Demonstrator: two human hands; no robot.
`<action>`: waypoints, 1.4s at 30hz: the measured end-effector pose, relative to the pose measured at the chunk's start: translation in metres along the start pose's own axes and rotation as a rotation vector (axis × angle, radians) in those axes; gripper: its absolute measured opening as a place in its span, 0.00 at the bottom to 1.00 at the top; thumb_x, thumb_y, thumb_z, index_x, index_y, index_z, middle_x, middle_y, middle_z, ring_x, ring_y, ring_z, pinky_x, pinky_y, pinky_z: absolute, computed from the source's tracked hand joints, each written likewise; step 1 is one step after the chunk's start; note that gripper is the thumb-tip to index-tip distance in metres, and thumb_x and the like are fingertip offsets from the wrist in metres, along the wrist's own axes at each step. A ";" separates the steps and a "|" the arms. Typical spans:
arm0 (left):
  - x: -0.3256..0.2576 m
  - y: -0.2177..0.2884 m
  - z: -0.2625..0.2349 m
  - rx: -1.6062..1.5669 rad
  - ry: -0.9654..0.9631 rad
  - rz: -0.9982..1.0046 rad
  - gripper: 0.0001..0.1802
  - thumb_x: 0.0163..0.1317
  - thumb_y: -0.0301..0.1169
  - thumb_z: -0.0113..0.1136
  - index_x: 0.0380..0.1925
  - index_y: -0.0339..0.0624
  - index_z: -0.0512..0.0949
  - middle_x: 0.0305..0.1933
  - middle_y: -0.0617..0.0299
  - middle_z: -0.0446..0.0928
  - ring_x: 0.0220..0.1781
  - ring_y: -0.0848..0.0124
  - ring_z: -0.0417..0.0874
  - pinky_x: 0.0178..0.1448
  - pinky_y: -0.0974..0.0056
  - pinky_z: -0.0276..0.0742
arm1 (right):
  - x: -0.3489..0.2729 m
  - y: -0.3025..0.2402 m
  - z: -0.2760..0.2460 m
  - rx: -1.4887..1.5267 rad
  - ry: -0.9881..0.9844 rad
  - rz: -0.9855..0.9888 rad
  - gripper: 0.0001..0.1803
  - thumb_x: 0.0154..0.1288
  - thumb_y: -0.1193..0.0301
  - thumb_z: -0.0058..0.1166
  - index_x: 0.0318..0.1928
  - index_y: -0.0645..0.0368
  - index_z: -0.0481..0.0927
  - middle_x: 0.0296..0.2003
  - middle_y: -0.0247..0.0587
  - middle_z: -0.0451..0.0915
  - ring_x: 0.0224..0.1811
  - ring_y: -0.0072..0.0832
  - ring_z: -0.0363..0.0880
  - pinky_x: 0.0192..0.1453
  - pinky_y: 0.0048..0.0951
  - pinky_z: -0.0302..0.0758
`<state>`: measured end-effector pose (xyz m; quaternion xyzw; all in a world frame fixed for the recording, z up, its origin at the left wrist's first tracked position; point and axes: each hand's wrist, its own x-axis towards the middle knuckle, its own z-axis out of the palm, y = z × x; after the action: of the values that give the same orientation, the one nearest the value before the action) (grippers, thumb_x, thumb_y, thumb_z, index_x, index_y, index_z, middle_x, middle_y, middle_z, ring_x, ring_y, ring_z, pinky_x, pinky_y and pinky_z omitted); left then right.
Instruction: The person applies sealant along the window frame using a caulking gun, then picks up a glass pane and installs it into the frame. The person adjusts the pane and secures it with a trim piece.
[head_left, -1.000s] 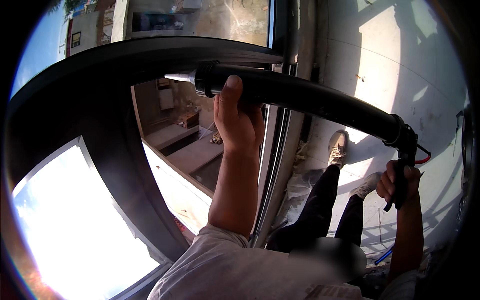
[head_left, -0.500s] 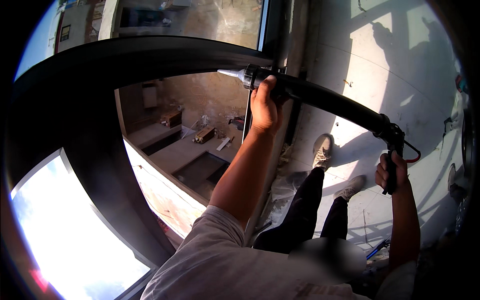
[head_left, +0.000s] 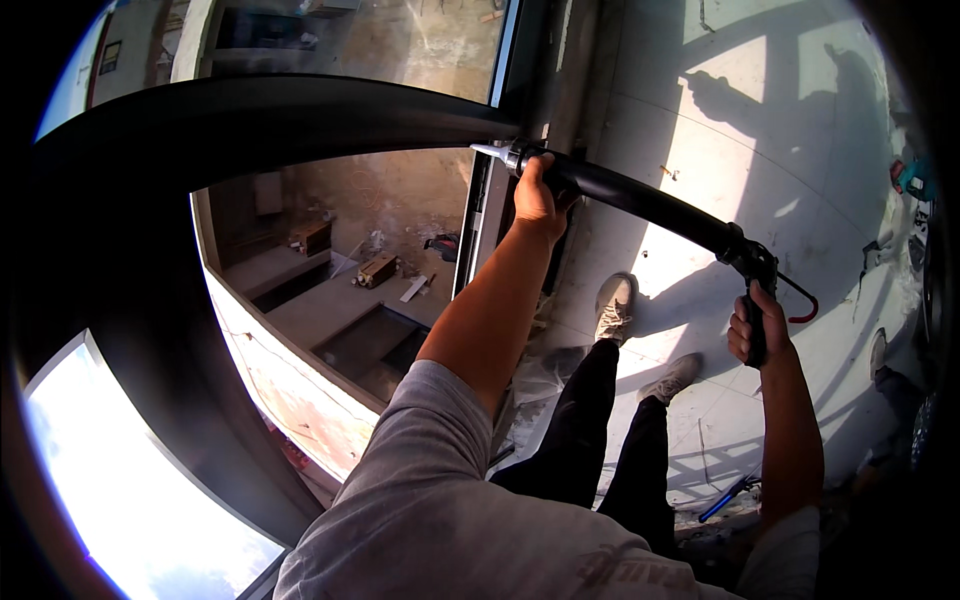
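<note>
Caulking gun (head_left: pixel 640 200) sits nozzle-first against the dark window frame (head_left: pixel 300 120); left hand (head_left: pixel 540 195) wraps its barrel, right hand (head_left: pixel 755 330) grips the trigger. Sealing looks mid-run, remaining joint unclear.

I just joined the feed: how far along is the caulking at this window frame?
Done: no finished bead can be made out. In hand: the left hand steadies the black caulking gun near its nozzle, which sits at the dark window frame; the right hand grips the trigger handle. Left: cannot tell.
</note>
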<state>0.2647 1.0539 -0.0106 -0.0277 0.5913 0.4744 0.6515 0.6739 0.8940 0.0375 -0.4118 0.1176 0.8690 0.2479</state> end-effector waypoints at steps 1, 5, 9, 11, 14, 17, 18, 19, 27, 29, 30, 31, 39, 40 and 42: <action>0.005 -0.001 0.000 -0.009 -0.002 -0.020 0.16 0.63 0.44 0.58 0.43 0.47 0.76 0.40 0.59 0.80 0.47 0.60 0.83 0.58 0.47 0.80 | 0.000 -0.003 0.003 -0.004 0.019 0.003 0.32 0.72 0.38 0.49 0.24 0.53 0.75 0.12 0.35 0.70 0.10 0.31 0.70 0.13 0.34 0.62; 0.018 -0.004 0.004 -0.041 0.042 -0.048 0.16 0.63 0.45 0.57 0.41 0.47 0.77 0.39 0.59 0.81 0.47 0.59 0.83 0.57 0.47 0.80 | -0.003 -0.017 0.013 -0.024 0.026 0.013 0.34 0.73 0.36 0.43 0.26 0.53 0.77 0.13 0.35 0.73 0.11 0.32 0.72 0.14 0.35 0.65; 0.018 0.002 0.006 -0.076 0.015 -0.086 0.16 0.62 0.46 0.57 0.39 0.46 0.77 0.39 0.59 0.82 0.47 0.58 0.83 0.55 0.49 0.80 | -0.018 -0.020 0.049 0.022 0.089 -0.077 0.38 0.71 0.32 0.40 0.35 0.56 0.82 0.17 0.40 0.78 0.16 0.37 0.79 0.19 0.36 0.73; 0.020 0.005 0.004 -0.101 -0.026 -0.107 0.17 0.61 0.47 0.57 0.39 0.46 0.78 0.38 0.59 0.82 0.47 0.58 0.83 0.55 0.50 0.80 | -0.027 -0.012 0.097 0.143 0.090 -0.228 0.42 0.70 0.30 0.38 0.46 0.59 0.82 0.27 0.47 0.83 0.25 0.42 0.83 0.28 0.40 0.80; 0.011 0.010 0.008 -0.118 -0.045 -0.106 0.18 0.59 0.47 0.58 0.39 0.45 0.77 0.39 0.58 0.81 0.47 0.58 0.83 0.55 0.50 0.80 | -0.037 0.003 0.115 0.319 -0.151 -0.392 0.45 0.72 0.31 0.36 0.62 0.62 0.75 0.50 0.56 0.82 0.45 0.48 0.85 0.50 0.48 0.83; 0.006 0.014 0.007 -0.183 -0.091 -0.103 0.19 0.58 0.47 0.58 0.40 0.45 0.76 0.40 0.58 0.81 0.46 0.56 0.82 0.57 0.48 0.80 | -0.043 0.025 0.128 0.353 -0.143 -0.475 0.38 0.77 0.37 0.32 0.67 0.54 0.73 0.54 0.58 0.80 0.50 0.49 0.84 0.54 0.52 0.81; 0.003 0.016 0.007 -0.203 -0.108 -0.099 0.19 0.58 0.47 0.58 0.40 0.45 0.76 0.40 0.58 0.81 0.46 0.56 0.82 0.57 0.48 0.79 | -0.045 0.031 0.131 0.309 -0.241 -0.482 0.39 0.77 0.37 0.33 0.67 0.58 0.72 0.56 0.58 0.79 0.53 0.48 0.83 0.56 0.53 0.79; 0.007 0.016 0.003 -0.204 -0.141 -0.104 0.18 0.59 0.48 0.56 0.41 0.48 0.77 0.40 0.59 0.81 0.47 0.58 0.82 0.55 0.48 0.80 | -0.049 0.040 0.142 0.306 -0.210 -0.529 0.40 0.77 0.37 0.32 0.67 0.59 0.71 0.56 0.57 0.79 0.53 0.49 0.82 0.58 0.53 0.78; -0.023 0.021 -0.008 -0.229 -0.058 -0.079 0.17 0.59 0.44 0.59 0.36 0.41 0.76 0.33 0.56 0.79 0.39 0.58 0.82 0.50 0.51 0.82 | -0.076 0.110 0.157 -0.020 -0.030 -0.391 0.39 0.46 0.85 0.48 0.65 0.64 0.69 0.60 0.53 0.78 0.71 0.50 0.71 0.77 0.56 0.62; -0.025 0.012 -0.018 -0.168 -0.037 -0.072 0.19 0.60 0.44 0.68 0.37 0.41 0.75 0.32 0.58 0.77 0.36 0.61 0.82 0.47 0.54 0.82 | -0.076 0.127 0.144 -0.052 -0.059 -0.395 0.41 0.44 0.85 0.48 0.66 0.62 0.69 0.62 0.52 0.77 0.72 0.50 0.70 0.78 0.56 0.61; -0.029 0.010 -0.021 -0.129 -0.044 -0.082 0.22 0.60 0.45 0.72 0.40 0.41 0.76 0.33 0.60 0.77 0.37 0.63 0.81 0.46 0.55 0.82 | -0.073 0.137 0.134 -0.075 -0.064 -0.404 0.41 0.44 0.85 0.47 0.66 0.61 0.69 0.62 0.52 0.78 0.72 0.50 0.70 0.78 0.56 0.61; -0.035 0.011 -0.020 -0.095 -0.025 -0.074 0.22 0.60 0.44 0.73 0.41 0.41 0.76 0.34 0.60 0.78 0.36 0.64 0.81 0.45 0.56 0.82 | -0.070 0.146 0.123 -0.120 -0.058 -0.410 0.42 0.43 0.86 0.46 0.67 0.61 0.68 0.62 0.51 0.77 0.72 0.50 0.69 0.78 0.56 0.61; -0.040 0.014 -0.029 0.022 0.029 -0.005 0.26 0.61 0.40 0.73 0.45 0.32 0.71 0.36 0.52 0.77 0.35 0.55 0.84 0.43 0.50 0.87 | -0.034 0.184 0.081 -0.244 -0.065 -0.487 0.38 0.48 0.88 0.42 0.64 0.58 0.71 0.60 0.41 0.77 0.71 0.44 0.71 0.78 0.54 0.60; -0.038 0.016 -0.030 0.023 0.005 -0.003 0.27 0.61 0.40 0.72 0.46 0.30 0.70 0.37 0.50 0.76 0.37 0.52 0.85 0.45 0.47 0.88 | -0.031 0.185 0.079 -0.230 -0.070 -0.492 0.38 0.48 0.88 0.42 0.64 0.58 0.71 0.60 0.41 0.77 0.71 0.44 0.71 0.79 0.54 0.60; -0.035 0.016 -0.031 0.000 -0.010 -0.023 0.24 0.62 0.39 0.70 0.44 0.31 0.71 0.37 0.51 0.76 0.39 0.52 0.84 0.50 0.46 0.87 | -0.023 0.188 0.073 -0.203 -0.081 -0.502 0.37 0.47 0.88 0.42 0.63 0.58 0.71 0.58 0.40 0.78 0.71 0.44 0.71 0.79 0.54 0.60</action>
<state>0.2361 1.0236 0.0164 -0.0321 0.5878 0.4671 0.6598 0.5390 0.7563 0.1020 -0.4157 -0.0857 0.8035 0.4174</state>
